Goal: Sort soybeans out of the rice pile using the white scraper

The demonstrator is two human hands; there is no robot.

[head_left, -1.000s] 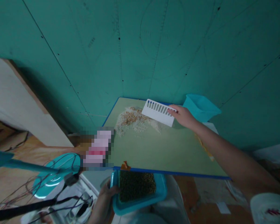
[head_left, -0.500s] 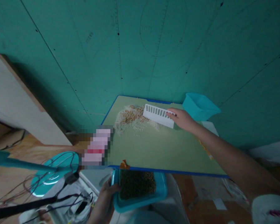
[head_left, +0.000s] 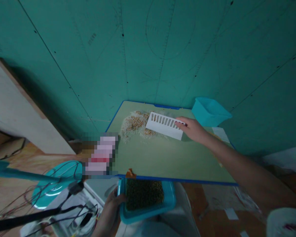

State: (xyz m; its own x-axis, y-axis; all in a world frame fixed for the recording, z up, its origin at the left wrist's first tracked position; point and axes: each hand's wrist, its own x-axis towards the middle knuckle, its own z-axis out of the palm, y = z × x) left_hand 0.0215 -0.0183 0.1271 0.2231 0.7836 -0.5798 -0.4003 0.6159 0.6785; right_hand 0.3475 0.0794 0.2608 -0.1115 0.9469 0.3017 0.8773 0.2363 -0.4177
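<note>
My right hand (head_left: 192, 129) holds the end of a white slotted plastic scraper (head_left: 163, 125), which lies flat on a pale green board (head_left: 167, 161) with a blue edge. The scraper's left edge touches a loose pile of tan grains and white powder (head_left: 134, 125). At the board's near edge, my left hand (head_left: 111, 210) grips the side of a turquoise tray (head_left: 148, 213). The tray is filled with dark green seeds (head_left: 144, 194) and sits partly under the board's edge.
A turquoise plastic bin (head_left: 209, 112) stands beyond the board's far right corner, against a teal wall (head_left: 148, 49). A pixelated object (head_left: 101, 154) lies at the board's left edge. Lower left are a round teal object (head_left: 56, 186) and dark cables (head_left: 39, 214).
The white scraper has slid left into the grain pile and turned slightly, with my right hand following it. My left hand and the tray have barely moved.
</note>
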